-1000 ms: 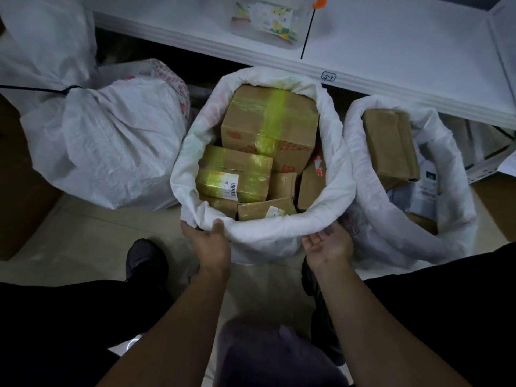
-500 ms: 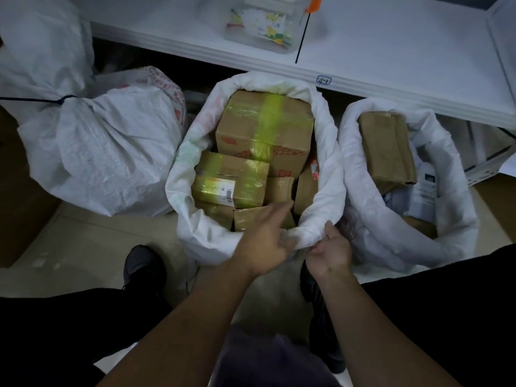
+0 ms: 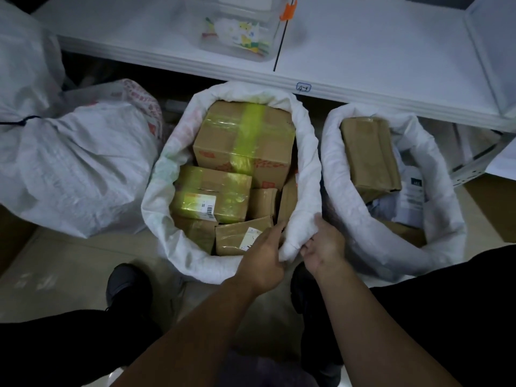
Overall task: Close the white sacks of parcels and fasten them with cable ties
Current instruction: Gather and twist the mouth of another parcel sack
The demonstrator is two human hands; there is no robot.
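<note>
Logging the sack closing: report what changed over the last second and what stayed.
The left grip slid right along the rolled rim of the middle sack to meet the right grip, which turned from palm-up to clasping it; both now hold the near-right rim. The parcels, the tied sack and the open right sack stayed put.

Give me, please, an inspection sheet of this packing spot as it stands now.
Surface: pale floor; white shelf beyond the sacks.
Job's things: middle sack open, rim rolled down, full of cardboard parcels; right sack open, holding parcels; left sack closed, neck bound by a dark tie. No loose cable ties seen.
Clutter: clear box and orange clip on the shelf.
Hands: left hand and right hand both grip the middle sack's near rim.
Cables: thin dark line below the clip; cable or rod, cannot tell.
Surroundings: dark shoe on the floor.
</note>
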